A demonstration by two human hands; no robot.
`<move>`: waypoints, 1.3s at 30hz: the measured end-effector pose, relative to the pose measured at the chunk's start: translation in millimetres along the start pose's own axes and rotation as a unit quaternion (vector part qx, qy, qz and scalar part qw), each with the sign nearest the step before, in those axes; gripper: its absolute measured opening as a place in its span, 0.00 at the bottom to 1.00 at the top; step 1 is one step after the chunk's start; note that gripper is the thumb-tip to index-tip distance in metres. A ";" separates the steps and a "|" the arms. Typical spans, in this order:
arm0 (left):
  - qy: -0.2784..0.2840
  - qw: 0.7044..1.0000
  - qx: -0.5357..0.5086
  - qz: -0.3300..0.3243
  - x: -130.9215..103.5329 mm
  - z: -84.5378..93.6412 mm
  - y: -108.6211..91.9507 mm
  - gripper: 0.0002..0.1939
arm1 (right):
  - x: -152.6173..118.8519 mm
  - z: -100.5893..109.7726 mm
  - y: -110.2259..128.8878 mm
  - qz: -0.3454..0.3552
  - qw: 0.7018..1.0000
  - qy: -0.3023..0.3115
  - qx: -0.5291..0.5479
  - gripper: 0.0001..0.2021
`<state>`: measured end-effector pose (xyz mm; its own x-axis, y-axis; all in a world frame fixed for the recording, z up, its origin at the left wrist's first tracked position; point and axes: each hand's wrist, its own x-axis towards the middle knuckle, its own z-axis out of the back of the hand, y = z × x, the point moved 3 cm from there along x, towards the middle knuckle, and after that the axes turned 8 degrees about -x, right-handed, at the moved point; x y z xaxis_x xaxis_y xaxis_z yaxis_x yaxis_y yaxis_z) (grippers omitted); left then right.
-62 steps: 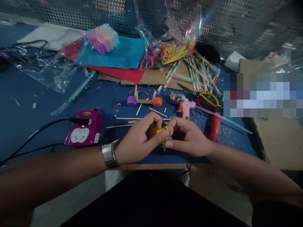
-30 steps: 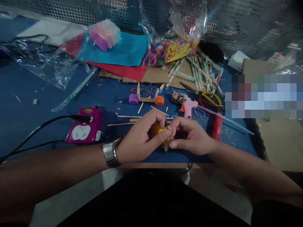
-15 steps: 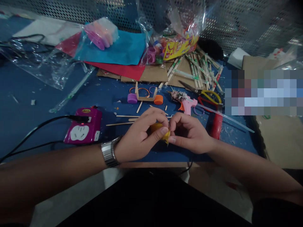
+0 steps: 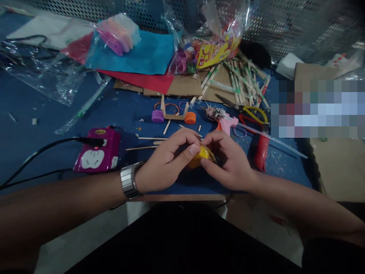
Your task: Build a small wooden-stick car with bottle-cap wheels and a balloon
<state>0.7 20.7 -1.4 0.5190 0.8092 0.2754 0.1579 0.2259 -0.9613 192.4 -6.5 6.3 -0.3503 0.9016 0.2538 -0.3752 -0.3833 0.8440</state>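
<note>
From afar I observe a blue table (image 4: 128, 110) sprinkled with pale scraps, the pink glue gun (image 4: 228, 122) serving as reference. Front-left of the glue gun, the left hand (image 4: 164, 167) and right hand (image 4: 235, 163) grip a glossy yellow object (image 4: 202, 153) from either side, thumbs and fingertips closed on it; the fingers cover much of it, so I cannot tell its full form. Left of the glue gun stands a wooden-stick frame (image 4: 174, 117) between purple and orange caps; farther left lies a purple power socket (image 4: 112, 144) with a black plug inserted. To its right I note scissors (image 4: 255, 114) with red and yellow handles and, well apart, brown cardboard (image 4: 339, 167). Behind the glue gun are a pile of wooden sticks (image 4: 239, 82) and a clear plastic bag (image 4: 216, 53); beyond these, a perforated panel (image 4: 299, 26) backs the dim room. On the near side, past the table's edge, I see greyish floor (image 4: 80, 236).
</note>
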 end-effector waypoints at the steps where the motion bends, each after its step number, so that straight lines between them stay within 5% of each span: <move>1: -0.001 1.000 -0.007 0.007 -0.2 0.0 0.4 0.13 | 0.6 0.8 -0.2 -0.009 1.000 -0.006 0.004 0.14; 9: 0.018 0.993 -0.093 0.064 -3.4 -1.4 -2.5 0.16 | 8.4 13.3 -2.2 0.009 0.997 -0.068 0.039 0.03; 18: 0.084 0.987 -0.075 0.114 -0.4 -4.2 -5.3 0.26 | 4.0 11.8 6.1 -0.038 0.990 0.042 0.130 0.07; 39: 0.100 0.983 -0.084 0.127 0.0 -7.0 -5.4 0.26 | 6.3 14.6 9.3 -0.056 0.996 0.026 0.057 0.05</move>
<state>5.8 15.6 3.9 0.7118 0.7013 0.0401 0.1296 -0.0750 -0.9887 199.2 -1.5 22.6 -0.3575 0.9245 0.1325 -0.3161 -0.2533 0.9143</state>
